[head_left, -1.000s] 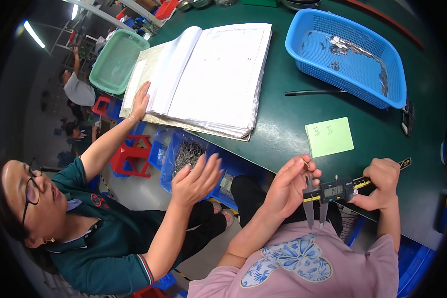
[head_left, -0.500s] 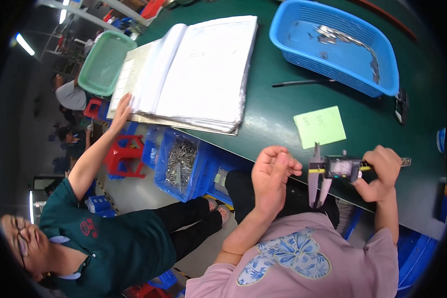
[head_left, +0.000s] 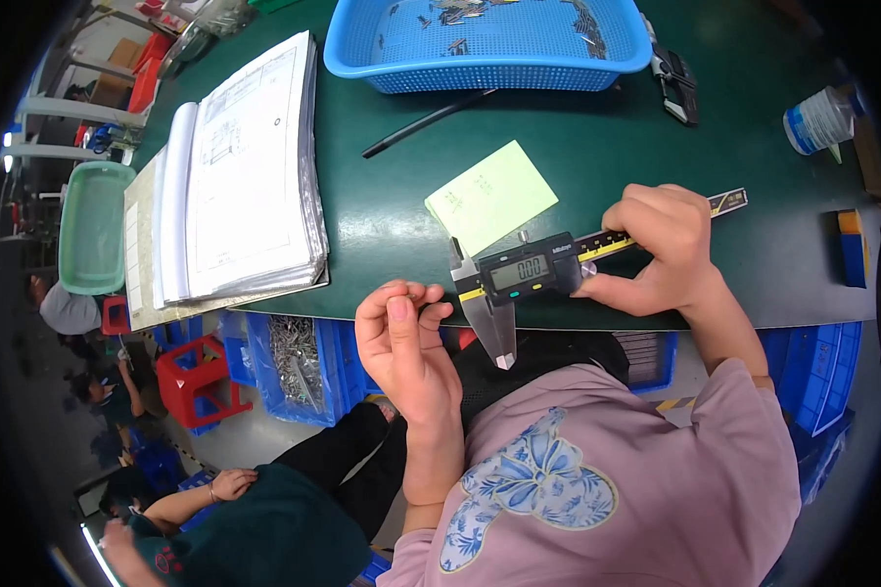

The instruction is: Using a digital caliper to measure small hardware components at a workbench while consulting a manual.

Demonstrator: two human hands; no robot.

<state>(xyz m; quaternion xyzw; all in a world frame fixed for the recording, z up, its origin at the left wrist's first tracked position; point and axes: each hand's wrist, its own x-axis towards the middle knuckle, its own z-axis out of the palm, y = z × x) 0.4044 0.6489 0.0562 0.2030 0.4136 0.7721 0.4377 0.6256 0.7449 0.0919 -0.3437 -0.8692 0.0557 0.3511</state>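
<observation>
1. The grey-and-black digital caliper with a yellow-edged steel beam [head_left: 538, 269] lies level along the near edge of the dark green table [head_left: 382, 225]; its pointed steel jaws hang down past that edge, and its small screen faces up.
2. On the table, from left to right: a thick open binder of white drawing sheets [head_left: 240, 176], a black pen [head_left: 426, 124], a pale yellow-green paper note [head_left: 491, 196] just behind the caliper, and a blue plastic mesh basket [head_left: 489, 44] of small metal parts at the far side.
3. Below the table edge stand blue plastic bins [head_left: 294, 367] and a red stool [head_left: 194, 382]; another person in a dark green top sits at lower left.
4. The left hand [head_left: 401, 338] is raised palm-inward just left of the jaws, fingertips pinched together; whether they hold anything cannot be told.
5. The right hand [head_left: 661, 249] grasps the caliper's beam, thumb at the slider.
</observation>
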